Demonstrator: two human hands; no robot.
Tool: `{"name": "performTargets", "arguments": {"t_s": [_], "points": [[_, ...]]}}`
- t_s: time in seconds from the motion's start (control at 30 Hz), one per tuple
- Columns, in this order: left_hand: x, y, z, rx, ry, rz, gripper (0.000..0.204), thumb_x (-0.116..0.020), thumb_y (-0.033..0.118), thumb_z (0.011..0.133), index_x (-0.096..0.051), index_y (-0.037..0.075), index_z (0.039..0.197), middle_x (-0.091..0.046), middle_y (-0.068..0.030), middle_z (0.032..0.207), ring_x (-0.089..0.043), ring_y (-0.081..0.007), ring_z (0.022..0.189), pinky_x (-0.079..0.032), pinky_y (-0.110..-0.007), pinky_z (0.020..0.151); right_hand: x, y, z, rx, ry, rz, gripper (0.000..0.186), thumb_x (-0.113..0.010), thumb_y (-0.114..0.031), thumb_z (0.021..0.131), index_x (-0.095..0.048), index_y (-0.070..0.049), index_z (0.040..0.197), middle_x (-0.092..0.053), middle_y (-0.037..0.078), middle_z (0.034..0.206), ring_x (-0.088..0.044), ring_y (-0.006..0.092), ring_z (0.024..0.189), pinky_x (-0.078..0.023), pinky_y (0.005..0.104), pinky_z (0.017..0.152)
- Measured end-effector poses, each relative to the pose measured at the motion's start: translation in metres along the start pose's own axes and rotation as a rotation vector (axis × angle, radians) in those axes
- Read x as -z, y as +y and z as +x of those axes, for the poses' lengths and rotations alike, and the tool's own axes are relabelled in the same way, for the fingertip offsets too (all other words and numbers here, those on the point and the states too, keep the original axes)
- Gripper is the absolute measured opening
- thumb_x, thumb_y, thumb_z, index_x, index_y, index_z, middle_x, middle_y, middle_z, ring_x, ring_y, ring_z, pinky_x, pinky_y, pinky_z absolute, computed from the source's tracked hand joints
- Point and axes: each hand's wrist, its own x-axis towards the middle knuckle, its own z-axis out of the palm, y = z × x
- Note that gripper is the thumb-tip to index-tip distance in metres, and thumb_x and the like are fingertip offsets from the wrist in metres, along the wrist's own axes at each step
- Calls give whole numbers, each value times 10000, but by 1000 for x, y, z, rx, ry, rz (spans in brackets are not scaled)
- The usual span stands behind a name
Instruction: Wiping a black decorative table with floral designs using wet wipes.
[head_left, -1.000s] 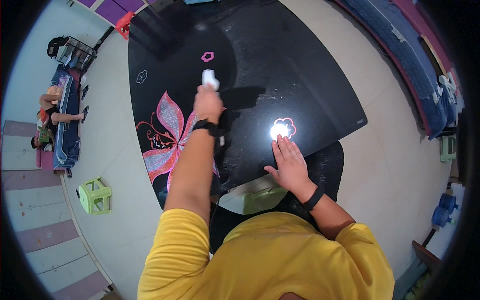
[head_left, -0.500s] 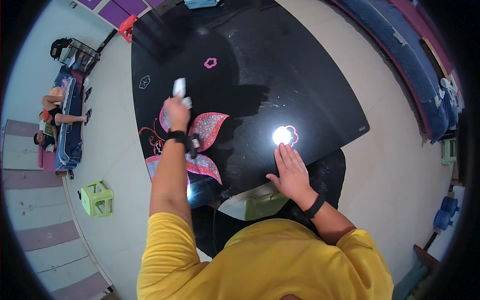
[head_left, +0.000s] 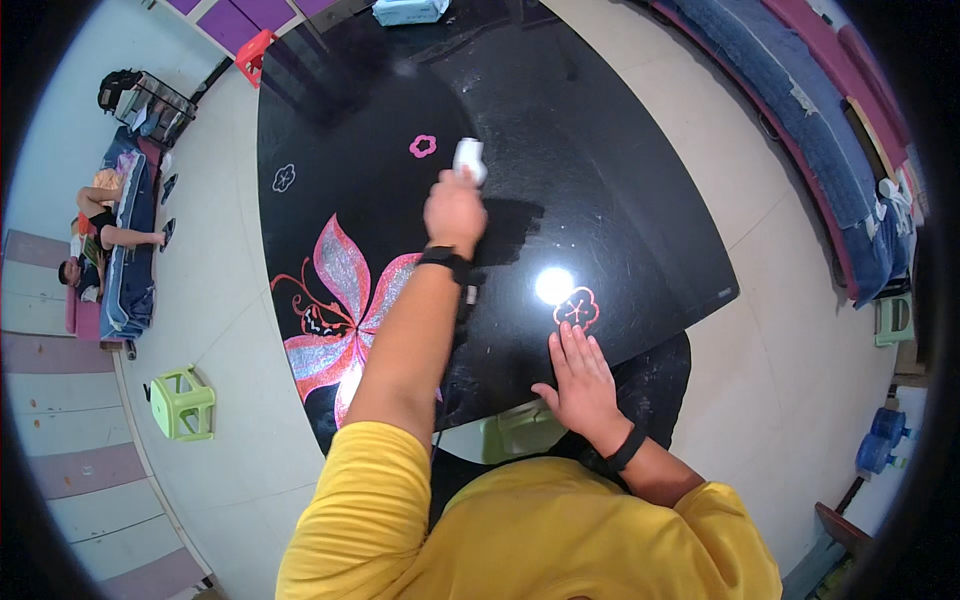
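My left hand (head_left: 456,212) is closed round a crumpled white wipe (head_left: 469,160) that pokes out beyond the fingers. It is over the middle of a glossy black table (head_left: 360,90), beside a small pink flower outline. My right hand (head_left: 583,382) lies flat on the table's near right edge, fingers stretched and holding nothing. Its fingertips touch a pink-red flower outline (head_left: 576,308) next to a bright light reflection. Part of a large pink and silver flower (head_left: 340,262) is hidden under my left forearm.
A light blue wipes pack (head_left: 410,11) sits at the table's far edge. Green stools (head_left: 183,404) and a red stool (head_left: 254,58) stand around. A person reclines on a blue-covered sofa (head_left: 128,262) at the left. Another long sofa (head_left: 770,110) runs along the right.
My left hand has swept to the right across the table with the white wipe, uncovering more of the large flower. My right hand stays flat near the table's edge. The view has shifted slightly.
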Motion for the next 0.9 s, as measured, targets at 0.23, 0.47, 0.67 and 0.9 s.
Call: {"name": "performTargets", "arguments": {"t_s": [0.23, 0.47, 0.67, 0.9], "points": [[-14, 75, -33, -270, -143, -810, 191, -528, 43, 844, -665, 38, 977, -595, -191, 1003, -587, -331, 928, -471, -392, 798, -4, 1, 0, 15, 23, -17, 758, -652, -411, 797, -396, 38, 1352, -364, 225, 1425, -335, 345, 1341, -247, 445, 1113], [30, -125, -77, -13, 38, -539, 238, -506, 102, 888, -627, -6, 1062, -597, -171, 815, -588, -289, 718, -467, -377, 622, 1, 3, 0, -3, 21, -10, 749, -648, -410, 800, -402, 39, 1348, -363, 229, 1426, -339, 340, 1340, -247, 438, 1113], [46, -114, -158, 160, -33, 21, 426, -504, 114, 882, -469, -33, 1280, -541, -214, 1004, -583, -377, 852, -495, -451, 731, -5, 4, -1, 0, 49, -29, 753, -657, -407, 795, -404, 34, 1350, -365, 223, 1427, -335, 337, 1343, -250, 435, 1113], [34, 59, -135, -42, -107, -122, 404, -553, 130, 856, -509, -28, 1225, -549, -154, 1004, -598, -316, 858, -517, -396, 726, -4, 2, -4, -8, 35, -59, 743, -637, -427, 810, -405, 19, 1356, -365, 200, 1436, -334, 310, 1350, -242, 412, 1120]]}}
